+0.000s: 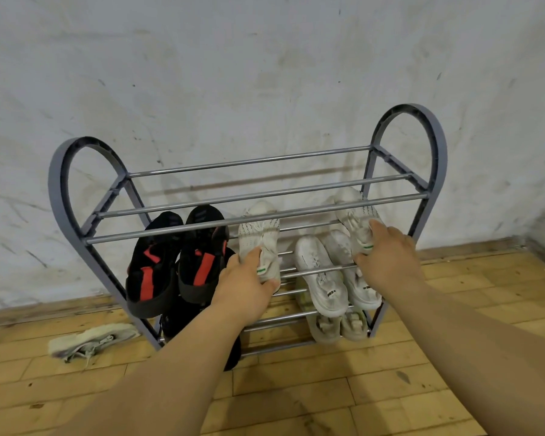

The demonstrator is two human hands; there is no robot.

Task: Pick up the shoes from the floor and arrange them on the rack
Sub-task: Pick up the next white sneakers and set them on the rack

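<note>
A grey shoe rack (60, 196) with metal bars stands against the wall. My left hand (249, 278) grips the heel of a white knit sneaker (258, 231) on the middle tier. My right hand (387, 256) grips the heel of the matching white sneaker (356, 215) at the tier's right end. A black and red pair (177, 256) sits at the left of that tier. Below, another white pair (324, 278) rests on a lower tier, with a pale pair (337, 328) on the bottom tier. One dirty white shoe (92, 341) lies on the floor left of the rack.
The top tier's bars (255, 196) carry nothing. A stained white wall (265, 73) stands close behind the rack. Wooden plank floor (328, 388) stretches in front. A dark shoe sits low in the rack behind my left forearm.
</note>
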